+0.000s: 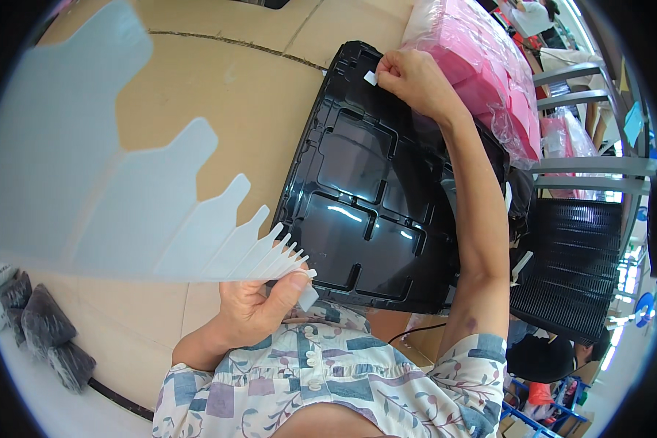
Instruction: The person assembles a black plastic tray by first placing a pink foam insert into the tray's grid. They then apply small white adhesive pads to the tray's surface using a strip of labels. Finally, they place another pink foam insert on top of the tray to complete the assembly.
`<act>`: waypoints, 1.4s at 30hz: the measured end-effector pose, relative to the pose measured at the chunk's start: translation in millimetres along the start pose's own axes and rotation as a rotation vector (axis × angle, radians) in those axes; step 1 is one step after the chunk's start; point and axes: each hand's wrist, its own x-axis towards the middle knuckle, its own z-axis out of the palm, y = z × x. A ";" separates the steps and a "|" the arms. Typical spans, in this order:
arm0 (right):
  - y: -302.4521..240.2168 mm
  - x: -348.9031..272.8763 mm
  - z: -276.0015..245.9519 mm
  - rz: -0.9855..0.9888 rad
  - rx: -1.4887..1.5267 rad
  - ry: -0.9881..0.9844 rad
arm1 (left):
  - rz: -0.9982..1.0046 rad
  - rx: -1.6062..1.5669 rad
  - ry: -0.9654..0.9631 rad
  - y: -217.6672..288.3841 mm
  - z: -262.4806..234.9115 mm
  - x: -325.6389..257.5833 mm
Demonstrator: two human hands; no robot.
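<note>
My left hand (259, 306) is closed on the narrow end of a long white strip (47, 168). Tab-like teeth run along the strip's upper edge, and the part nearest the camera looms large at the left. A loose white end (308, 298) pokes out below the thumb. Beyond it lies a black moulded plastic tray (358, 157) with shallow compartments. At the tray's far end my right hand (407, 77) is pinched, with a small white piece (370, 77) showing at its fingertips. Whether that piece is stuck to the tray, I cannot tell.
Pink packages (474, 55) in clear plastic are stacked beside the tray's far right. Grey rails (577, 166) and a black ribbed panel (569, 259) stand at the right. Dark bags (47, 321) lie at lower left. Another person (529, 16) is at far upper right.
</note>
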 end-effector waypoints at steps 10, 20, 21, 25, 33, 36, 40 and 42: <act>-20.5 -5.9 -0.9 -0.288 -0.332 -0.003 | 0.013 -0.015 0.019 3.7 1.1 -2.1; 5.3 -15.0 -27.4 0.225 0.933 -0.044 | 0.005 -0.091 0.055 3.7 3.7 -1.1; 5.9 -17.7 -27.6 0.226 0.993 -0.055 | 0.006 -0.085 0.052 3.5 3.3 -1.2; 10.6 -30.1 -24.1 0.219 1.141 -0.181 | 0.008 -0.048 0.027 1.7 0.5 -2.0; -10.5 -68.0 -29.1 0.233 1.101 -0.278 | 0.038 -0.094 0.053 -8.5 -3.9 1.2; -24.8 -115.4 -42.2 0.259 1.041 -0.212 | 0.021 -0.179 0.100 -11.9 0.0 5.7; -37.2 -240.0 -58.4 0.356 1.036 0.110 | -0.010 -0.190 0.064 -19.1 -3.4 15.2; -52.4 -321.3 -57.0 0.460 0.943 0.407 | 0.003 -0.118 0.005 -26.0 -12.3 22.8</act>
